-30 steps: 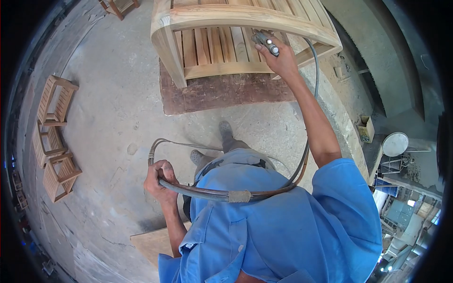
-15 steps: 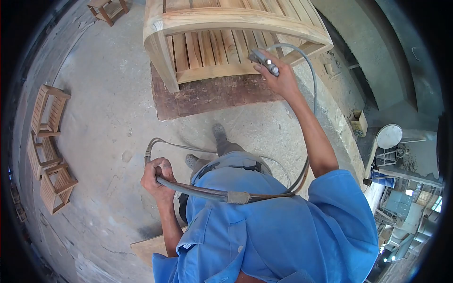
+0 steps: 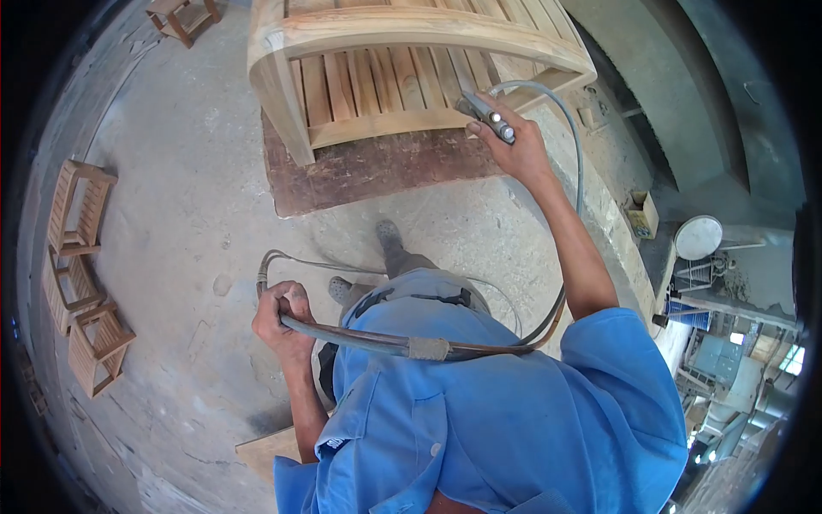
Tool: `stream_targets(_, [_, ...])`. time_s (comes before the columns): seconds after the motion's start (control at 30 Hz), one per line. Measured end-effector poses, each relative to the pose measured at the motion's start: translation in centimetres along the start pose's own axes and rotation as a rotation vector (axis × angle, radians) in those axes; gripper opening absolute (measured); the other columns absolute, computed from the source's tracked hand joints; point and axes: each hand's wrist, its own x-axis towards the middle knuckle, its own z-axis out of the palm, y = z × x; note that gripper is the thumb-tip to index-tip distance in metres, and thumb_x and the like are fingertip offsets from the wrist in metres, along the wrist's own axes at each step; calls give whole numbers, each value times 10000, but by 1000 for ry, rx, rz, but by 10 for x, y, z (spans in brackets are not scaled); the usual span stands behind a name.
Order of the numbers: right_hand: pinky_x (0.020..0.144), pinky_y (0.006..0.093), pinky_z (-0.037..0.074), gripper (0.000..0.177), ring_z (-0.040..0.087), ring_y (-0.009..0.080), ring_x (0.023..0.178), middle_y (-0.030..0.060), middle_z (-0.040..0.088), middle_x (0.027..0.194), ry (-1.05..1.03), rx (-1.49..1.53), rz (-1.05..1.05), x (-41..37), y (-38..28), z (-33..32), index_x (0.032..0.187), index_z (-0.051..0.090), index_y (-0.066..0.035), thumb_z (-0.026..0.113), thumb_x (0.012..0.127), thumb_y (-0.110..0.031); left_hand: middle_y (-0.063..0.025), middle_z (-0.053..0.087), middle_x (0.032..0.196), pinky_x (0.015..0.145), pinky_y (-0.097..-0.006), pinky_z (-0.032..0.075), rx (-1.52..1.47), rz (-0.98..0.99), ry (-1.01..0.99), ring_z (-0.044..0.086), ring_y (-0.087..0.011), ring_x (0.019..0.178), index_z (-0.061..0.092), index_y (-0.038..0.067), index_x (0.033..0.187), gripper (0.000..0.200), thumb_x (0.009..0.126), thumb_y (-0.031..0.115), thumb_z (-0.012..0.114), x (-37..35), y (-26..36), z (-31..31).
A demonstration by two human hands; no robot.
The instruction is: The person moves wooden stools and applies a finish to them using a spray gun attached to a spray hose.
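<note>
1. The air tool point(image 3: 486, 116), a small metal handpiece, sits in the upper middle of the frame, in the right hand point(image 3: 516, 152), with its tip pointing up-left at the slats of the wooden bench point(image 3: 411, 34).
2. The right fingers point(image 3: 511, 128) are clamped around the tool's body, and the thumb lies along its lower side. The arm is stretched out from the blue shirt point(image 3: 497, 411).
3. A grey hose point(image 3: 575, 146) leaves the tool, arches over the hand and runs down the right side of the arm.
4. The left hand point(image 3: 278, 324) is at centre left, low beside the body. Its fingers point(image 3: 295, 300) are closed tight on the dark hose point(image 3: 360, 341).
5. The dark hose runs right from that fist across the person's front, through a taped joint point(image 3: 425, 349). On the left it loops up over the floor point(image 3: 188, 214).
6. The bench stands on a dark wooden board point(image 3: 368, 171) at top centre.
7. A shoe point(image 3: 387, 233) shows just below the board.
8. Three small slatted chairs point(image 3: 77, 257) lie at the left edge, well apart from both hands.
</note>
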Motion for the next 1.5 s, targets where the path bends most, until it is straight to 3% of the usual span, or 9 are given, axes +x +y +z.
stream_targets(0.07, [716, 379, 524, 473, 690, 321, 795, 157, 709, 922, -1, 36, -13, -18, -5, -7, 1276, 610, -208, 719, 831, -326, 26, 348, 478, 427, -242, 224, 2, 32, -19, 302, -46, 433, 632, 26, 798, 149, 859, 151, 684, 5, 1, 4])
stream_targets(0.17, [728, 386, 529, 471, 692, 317, 798, 147, 711, 924, -61, -1, 22, -37, -9, -16, 1276, 608, -209, 724, 826, -287, 35, 476, 566, 467, -211, 271, 41, 39, -127, 366, -21, 506, 594, 16, 817, 182, 922, 164, 610, 11, 6, 4])
stream_targets(0.37, [758, 397, 535, 481, 690, 323, 830, 144, 710, 940, -101, -49, 83, -23, -10, -15, 1280, 604, -227, 721, 821, -315, 34, 478, 567, 470, -208, 276, 55, 34, -129, 371, -21, 508, 594, 19, 816, 180, 922, 163, 612, 15, 11, 10])
stream_targets(0.47, [743, 402, 533, 481, 686, 334, 831, 143, 710, 946, -25, -37, 15, 3, 2, -4, 1278, 605, -234, 711, 828, -364, 28, 326, 467, 430, -245, 222, 5, 36, -3, 285, -49, 434, 628, 30, 799, 126, 852, 128, 686, 12, 7, 14])
stream_targets(0.57, [724, 412, 530, 476, 683, 348, 822, 151, 708, 943, 23, -35, 6, 24, 10, 5, 1273, 607, -230, 696, 839, -403, 31, 331, 466, 431, -246, 223, 78, 19, 5, 291, -48, 436, 627, 27, 802, 127, 863, 129, 672, 8, 11, 10])
stream_targets(0.67, [706, 423, 527, 465, 677, 366, 808, 164, 707, 900, 51, -57, 51, 34, 10, 7, 1267, 612, -230, 686, 848, -416, 26, 482, 572, 469, -216, 286, 71, -22, -50, 373, -33, 511, 593, 10, 810, 216, 936, 186, 601, 2, 10, 8])
stream_targets(0.77, [709, 431, 528, 469, 672, 380, 814, 168, 707, 865, 118, -113, 56, 42, 18, 19, 1265, 613, -222, 689, 845, -415, 34, 335, 466, 430, -246, 221, 22, 2, 9, 296, -43, 435, 629, 28, 798, 169, 885, 169, 659, 2, 9, 18])
stream_targets(1.27, [765, 419, 530, 488, 671, 382, 878, 191, 701, 938, 86, -88, 64, 14, 25, 22, 1265, 610, -180, 695, 843, -410, 40, 380, 480, 433, -234, 224, 39, -30, 31, 309, -31, 444, 626, 29, 801, 209, 905, 210, 643, 4, 1, 0])
stream_targets(1.5, [759, 411, 529, 489, 674, 371, 887, 186, 700, 959, 124, -44, 82, 39, 24, 22, 1258, 617, -179, 693, 843, -427, 39, 380, 483, 430, -233, 225, 11, 13, 41, 311, -31, 440, 620, 26, 796, 209, 905, 204, 639, 11, 0, -2])
